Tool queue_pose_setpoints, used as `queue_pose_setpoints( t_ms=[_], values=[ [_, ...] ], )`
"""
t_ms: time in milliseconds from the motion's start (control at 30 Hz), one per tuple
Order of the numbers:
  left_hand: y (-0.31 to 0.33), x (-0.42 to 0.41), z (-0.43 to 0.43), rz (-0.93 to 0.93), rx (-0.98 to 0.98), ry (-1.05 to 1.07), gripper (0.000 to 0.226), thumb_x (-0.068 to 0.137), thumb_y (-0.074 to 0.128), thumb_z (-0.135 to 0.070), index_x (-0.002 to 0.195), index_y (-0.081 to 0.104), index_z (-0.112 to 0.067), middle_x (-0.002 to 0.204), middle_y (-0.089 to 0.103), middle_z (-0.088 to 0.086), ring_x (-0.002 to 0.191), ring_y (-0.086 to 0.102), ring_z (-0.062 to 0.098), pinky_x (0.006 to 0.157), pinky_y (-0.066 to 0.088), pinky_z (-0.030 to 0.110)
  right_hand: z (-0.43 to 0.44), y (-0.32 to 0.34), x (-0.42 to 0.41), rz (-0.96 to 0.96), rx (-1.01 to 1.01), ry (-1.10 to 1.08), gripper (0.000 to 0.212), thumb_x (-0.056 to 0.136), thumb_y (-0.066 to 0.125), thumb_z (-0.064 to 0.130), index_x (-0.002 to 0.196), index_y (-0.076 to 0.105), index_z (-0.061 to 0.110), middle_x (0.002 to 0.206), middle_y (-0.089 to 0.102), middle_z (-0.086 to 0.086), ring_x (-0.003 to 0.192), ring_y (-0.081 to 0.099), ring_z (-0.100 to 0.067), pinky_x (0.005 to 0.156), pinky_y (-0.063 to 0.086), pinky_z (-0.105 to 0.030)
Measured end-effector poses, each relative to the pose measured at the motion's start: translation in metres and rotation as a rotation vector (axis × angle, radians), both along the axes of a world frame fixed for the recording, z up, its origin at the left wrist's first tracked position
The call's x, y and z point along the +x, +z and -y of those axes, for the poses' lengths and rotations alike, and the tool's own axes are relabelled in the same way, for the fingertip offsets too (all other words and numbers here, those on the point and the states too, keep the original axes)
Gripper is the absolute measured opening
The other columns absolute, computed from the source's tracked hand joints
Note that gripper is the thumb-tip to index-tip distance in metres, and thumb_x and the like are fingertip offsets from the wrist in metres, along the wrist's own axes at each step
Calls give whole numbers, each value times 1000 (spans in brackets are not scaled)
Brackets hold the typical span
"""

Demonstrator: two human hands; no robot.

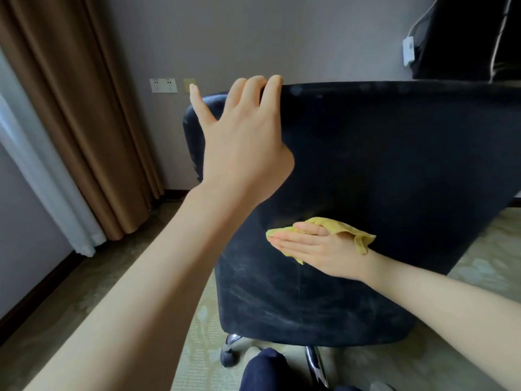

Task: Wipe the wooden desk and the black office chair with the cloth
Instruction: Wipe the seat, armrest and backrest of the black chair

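The black office chair (366,165) is standing with its backrest facing the camera. The left hand (242,142) is gripping the backrest's top edge, fingers curling over it and thumb sticking out to the side. Lower on the backrest, the right hand (318,246) is pressing the yellow cloth (346,230) flat against the fabric with straight, closed fingers. Brown curtains (70,108) are hanging left of the chair.
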State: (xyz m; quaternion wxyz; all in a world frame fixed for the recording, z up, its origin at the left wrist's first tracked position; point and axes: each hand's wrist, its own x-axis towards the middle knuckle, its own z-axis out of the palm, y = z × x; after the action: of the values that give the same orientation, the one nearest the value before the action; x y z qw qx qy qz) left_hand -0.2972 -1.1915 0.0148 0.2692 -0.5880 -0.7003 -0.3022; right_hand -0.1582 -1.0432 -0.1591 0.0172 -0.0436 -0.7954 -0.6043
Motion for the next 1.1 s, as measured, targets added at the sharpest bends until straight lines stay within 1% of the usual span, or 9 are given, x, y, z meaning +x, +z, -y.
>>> queue_pose_setpoints(
  t_ms=[233, 400, 600, 700, 767, 833, 900, 1000, 1100],
  values=[
    [0, 26, 0, 81, -11, -149, 75, 82, 49, -16, 151, 19, -21, 147, 32, -5, 139, 16, 13, 110, -11, 61, -16, 25, 53, 84, -172, 153, 53, 99, 8, 2, 146, 32, 13, 153, 25, 7, 140, 25, -9, 116, 23, -29],
    [-28, 16, 11, 234, 185, -277, 87, 73, 48, -10, 152, 12, -23, 159, 12, -4, 146, 3, 16, 111, -12, 53, -10, 69, 70, -199, -141, 230, 54, 94, 28, -1, 146, 25, 10, 152, 26, 4, 140, 28, -17, 114, 19, -35],
    [-101, -18, 18, 729, 132, -206, 92, 85, 55, -4, 151, -5, -28, 160, -2, -9, 144, -2, 5, 116, -12, 49, 13, 94, 25, -568, -95, 391, 51, 94, 34, -8, 142, 38, 11, 145, 33, 0, 138, 30, -18, 116, 16, -34],
    [-132, -30, 20, 988, -20, -324, 89, 89, 52, 0, 150, 0, -37, 158, 8, -16, 143, 8, 3, 118, 15, 52, 24, 83, -10, -710, -34, 417, 52, 95, 41, -1, 144, 36, 16, 147, 29, 5, 144, 11, -18, 117, 9, -35],
    [-148, -35, 21, 1132, -96, -385, 88, 88, 51, 6, 151, 8, -38, 157, 19, -15, 143, 19, 6, 115, 29, 44, 30, 72, -30, -773, -37, 390, 52, 97, 41, 4, 147, 30, 18, 155, 19, 4, 144, -4, -17, 117, 4, -38],
    [-161, -35, 22, 1162, -138, -415, 84, 89, 51, 7, 150, 16, -38, 152, 28, -19, 139, 26, 1, 108, 34, 20, 33, 58, -46, -816, -58, 372, 51, 100, 35, 8, 149, 23, 19, 159, 3, 1, 144, -11, -17, 117, 1, -39],
    [-169, -32, 22, 1171, -143, -412, 82, 88, 53, 6, 148, 22, -39, 148, 33, -24, 134, 31, -4, 94, 34, 3, 32, 45, -56, -817, -82, 371, 49, 101, 32, 11, 149, 24, 20, 159, 9, 2, 145, -11, -17, 118, 0, -39],
    [-175, -37, 19, 1221, -107, -370, 84, 83, 51, 12, 146, 29, -38, 147, 39, -18, 134, 35, 2, 95, 37, 14, 27, 28, -65, -753, -113, 370, 49, 99, 38, 14, 147, 30, 21, 148, 35, 13, 146, 2, -18, 119, -3, -38],
    [-175, -43, 18, 1265, -99, -351, 85, 80, 48, 16, 144, 32, -38, 143, 44, -14, 134, 37, 8, 101, 44, 33, 25, 13, -63, -643, -155, 366, 48, 98, 37, 14, 145, 31, 18, 146, 36, 14, 137, 25, -15, 118, 0, -39]
  ],
)
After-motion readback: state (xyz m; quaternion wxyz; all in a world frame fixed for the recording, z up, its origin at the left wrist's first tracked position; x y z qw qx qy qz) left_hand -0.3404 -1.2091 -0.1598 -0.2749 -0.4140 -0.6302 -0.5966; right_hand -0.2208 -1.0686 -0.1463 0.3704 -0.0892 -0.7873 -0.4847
